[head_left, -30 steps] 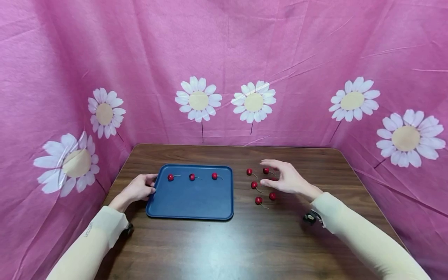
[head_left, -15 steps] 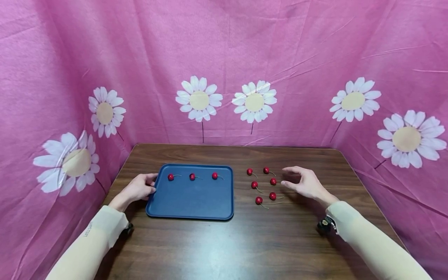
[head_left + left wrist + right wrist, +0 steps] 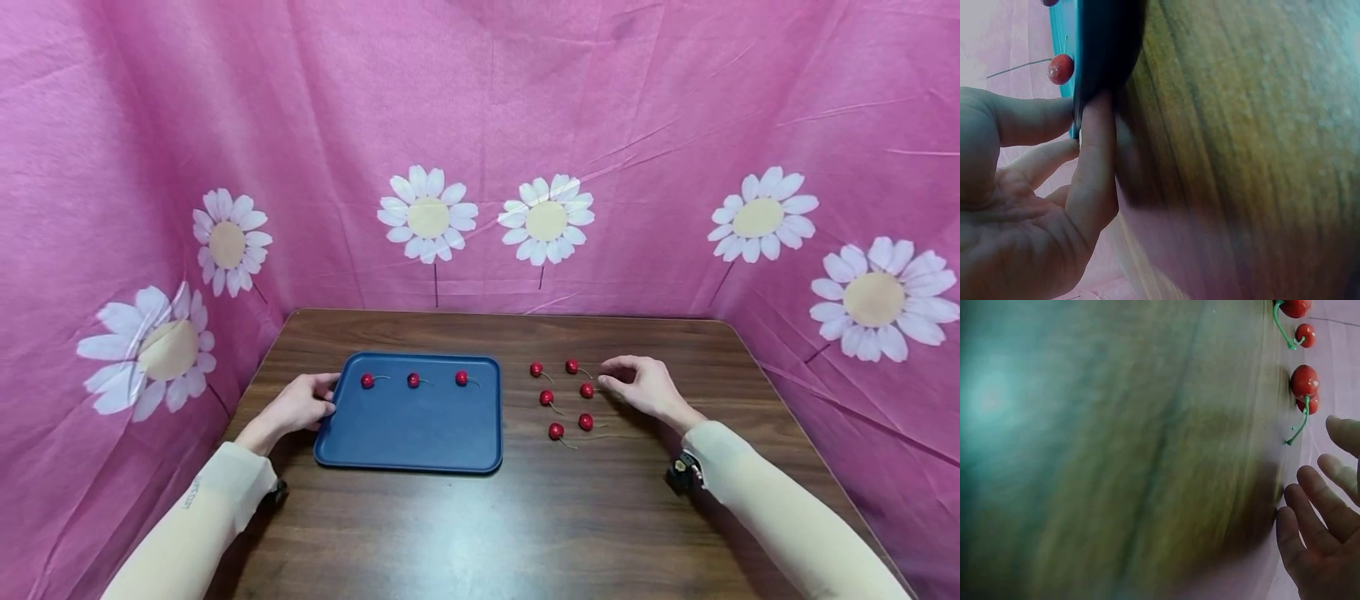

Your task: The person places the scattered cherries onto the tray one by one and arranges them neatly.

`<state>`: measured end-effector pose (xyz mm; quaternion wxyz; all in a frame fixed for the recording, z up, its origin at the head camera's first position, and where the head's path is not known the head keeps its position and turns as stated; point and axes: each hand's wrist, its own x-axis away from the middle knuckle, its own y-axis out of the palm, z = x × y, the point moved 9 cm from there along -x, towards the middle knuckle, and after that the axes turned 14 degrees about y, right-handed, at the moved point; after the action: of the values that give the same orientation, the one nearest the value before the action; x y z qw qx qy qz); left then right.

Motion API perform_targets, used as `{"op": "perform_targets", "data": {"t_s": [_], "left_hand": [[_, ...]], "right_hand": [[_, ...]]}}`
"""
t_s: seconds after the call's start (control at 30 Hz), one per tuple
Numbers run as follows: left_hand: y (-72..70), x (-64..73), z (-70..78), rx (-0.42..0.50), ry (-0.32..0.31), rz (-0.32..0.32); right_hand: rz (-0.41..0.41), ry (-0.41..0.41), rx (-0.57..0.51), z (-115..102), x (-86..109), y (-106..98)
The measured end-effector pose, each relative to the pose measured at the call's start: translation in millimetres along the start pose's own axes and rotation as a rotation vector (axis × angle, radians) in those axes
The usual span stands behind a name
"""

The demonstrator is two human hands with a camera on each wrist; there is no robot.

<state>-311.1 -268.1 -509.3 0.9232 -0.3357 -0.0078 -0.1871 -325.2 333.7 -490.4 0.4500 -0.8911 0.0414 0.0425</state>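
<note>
Your L hand (image 3: pixel 296 403), lower left of the head view, has its grip clamped on the L rim of the blue tray (image 3: pixel 408 429); L wrist view shows one fingertip going under the tray, tip hidden. There the tray & one cherry are cut off at top. The tray lies on the table (image 3: pixel 480 533), lower half of the head view, L of ctr, w/ 3 stemmed cherries (image 3: pixel 413 380) in a row near its far rim.

R of ctr: 6 loose cherries (image 3: pixel 546 398) on the table. Your R hand (image 3: pixel 647 387) is just beside them, grip apart, holding nothing; can't tell if your thumb touches the stem of the nearest cherry (image 3: pixel 587 390). R wrist view cuts your hand off at R edge; cherries overlap there, table's blurred. L sleeve (image 3: pixel 206 500) lettering too small to read.

Vs 0.5 s ago: R thumb's up a bit & closer to the fingers. Vs 1 s ago: R hand's moved right, uncovering the cherry it hid. Tray, its row & L hand haven't moved.
</note>
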Motion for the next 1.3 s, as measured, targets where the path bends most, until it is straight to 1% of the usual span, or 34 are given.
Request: {"op": "perform_targets", "data": {"t_s": [0.23,0.37,0.5,0.57,0.7,0.87,1.0,1.2,1.23,1.3], "left_hand": [[0.7,-0.3,1.6,-0.005,0.006,0.002],[1.6,-0.8,0.1,-0.004,0.009,0.001],[2.0,-0.6,-0.1,0.001,0.008,0.003],[1.8,-0.4,1.0,0.004,0.016,0.004],[1.4,0.5,2.4,0.004,0.014,0.01],[2.3,1.1,3.0,-0.005,0.006,0.008],[2.5,1.4,3.5,-0.002,0.012,0.011],[1.7,2.0,4.0,-0.001,0.012,0.013],[1.7,2.3,4.2,-0.001,0.01,0.012],[1.5,2.6,4.5,-0.007,0.007,0.01]], "right_hand": [[-0.015,-0.021,-0.03,-7,-13.6,11],[-0.018,-0.03,-0.019,-10,-19.9,18],[-0.03,-0.043,0.001,-15,-24.3,24],[-0.04,-0.049,0.019,-17,-27.1,27],[-0.062,-0.051,0.064,-19,-32.5,32],[-0.077,-0.036,0.097,-18,-35.1,35],[-0.066,-0.035,0.108,-18,-35.0,34],[-0.04,-0.087,0.074,-22,-33.5,32],[-0.04,-0.122,0.04,-17,-36.0,34],[-0.03,-0.133,0.029,-18,-35.3,33]]}}
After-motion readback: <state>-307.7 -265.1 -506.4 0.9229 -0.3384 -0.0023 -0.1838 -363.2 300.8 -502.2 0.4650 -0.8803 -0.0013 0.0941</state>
